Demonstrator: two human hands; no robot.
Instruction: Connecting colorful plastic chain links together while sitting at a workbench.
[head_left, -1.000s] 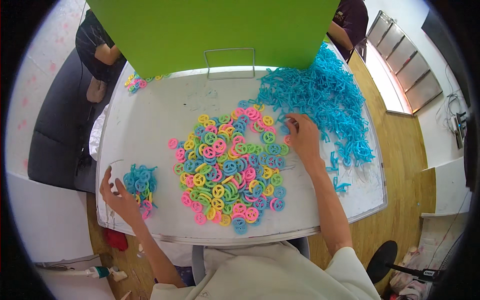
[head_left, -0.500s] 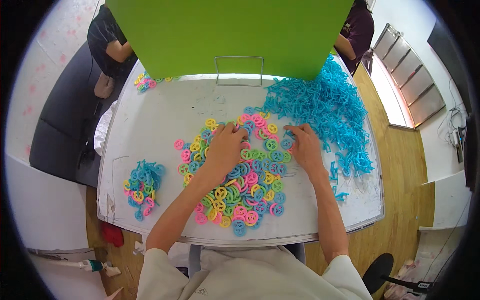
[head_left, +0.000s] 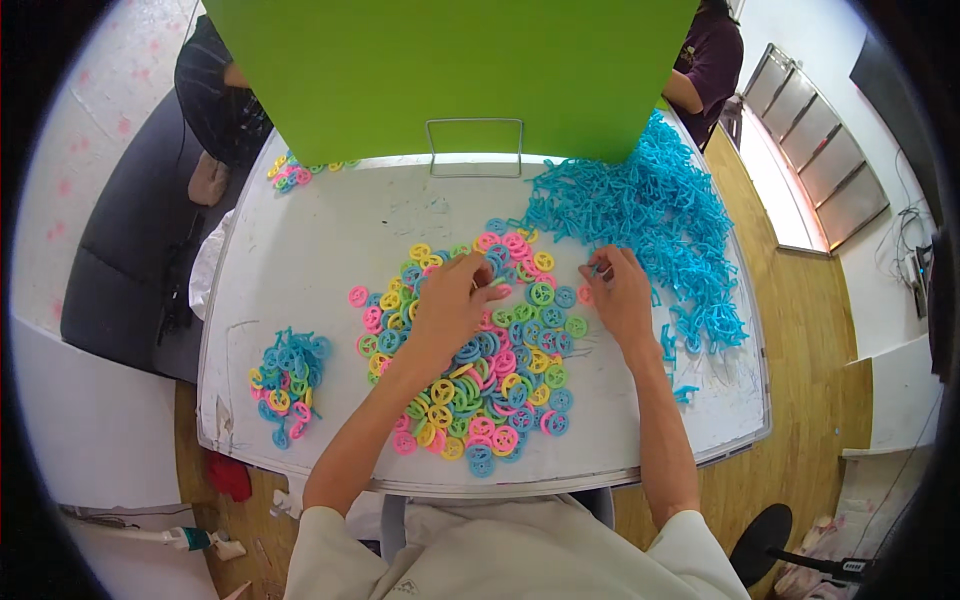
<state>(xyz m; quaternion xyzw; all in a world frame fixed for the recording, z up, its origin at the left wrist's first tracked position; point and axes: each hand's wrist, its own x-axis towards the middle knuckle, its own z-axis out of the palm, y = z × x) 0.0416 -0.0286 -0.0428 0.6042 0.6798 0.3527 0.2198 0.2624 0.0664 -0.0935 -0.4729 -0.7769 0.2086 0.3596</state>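
A heap of small plastic wheels (head_left: 470,385) in pink, yellow, green and blue covers the middle of the table. My left hand (head_left: 450,305) is over the heap's upper part, fingers curled in and thumb close to them; what lies between them is too small to make out. Just right of the heap, my right hand (head_left: 620,300) pinches a small blue plastic piece (head_left: 600,268) between thumb and fingertips. Beyond it spreads a large pile of blue plastic pieces (head_left: 650,210). At the left, a smaller cluster (head_left: 285,375) mixes blue pieces with coloured wheels.
A green panel (head_left: 450,80) stands across the far side of the white table (head_left: 270,250), with a wire stand (head_left: 475,175) at its foot. More wheels (head_left: 292,172) lie at the far left corner. Two people (head_left: 210,85) are partly visible behind the panel.
My right hand has closed its fingertips on a blue piece near the pile's edge. The left hand has turned slightly, its thumb now showing at the right.
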